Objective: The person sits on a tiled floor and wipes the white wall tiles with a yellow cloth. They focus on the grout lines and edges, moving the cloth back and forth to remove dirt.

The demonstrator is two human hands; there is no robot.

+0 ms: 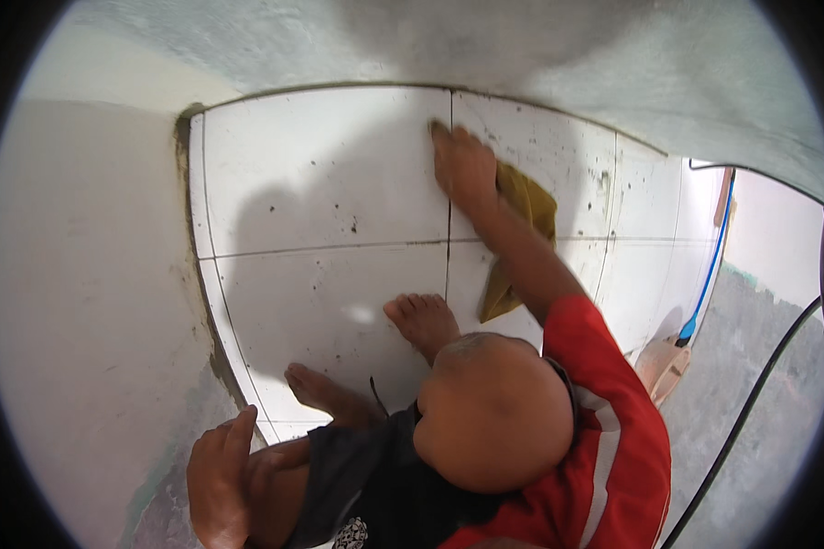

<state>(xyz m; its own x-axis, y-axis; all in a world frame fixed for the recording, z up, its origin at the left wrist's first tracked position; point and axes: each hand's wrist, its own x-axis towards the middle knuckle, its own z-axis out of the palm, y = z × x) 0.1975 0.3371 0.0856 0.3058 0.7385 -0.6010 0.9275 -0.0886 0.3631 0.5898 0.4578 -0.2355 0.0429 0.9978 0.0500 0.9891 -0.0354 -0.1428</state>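
Observation:
My right hand presses down on the white tiled floor, close to the dark joint between two large tiles. Its fingers are closed round an olive-yellow cloth, whose loose part trails out beneath my wrist and forearm. What lies under the fingers is hidden. At the lower left, my left hand rests by my bent leg with its fingers extended and nothing in it. My bare feet stand on the tiles between the two hands, behind my raised knee.
Dark specks dot the tiles. Grey plastered walls border the floor on the left and far side. At the right are a blue-handled tool, a pinkish plastic dustpan-like piece and a black cable.

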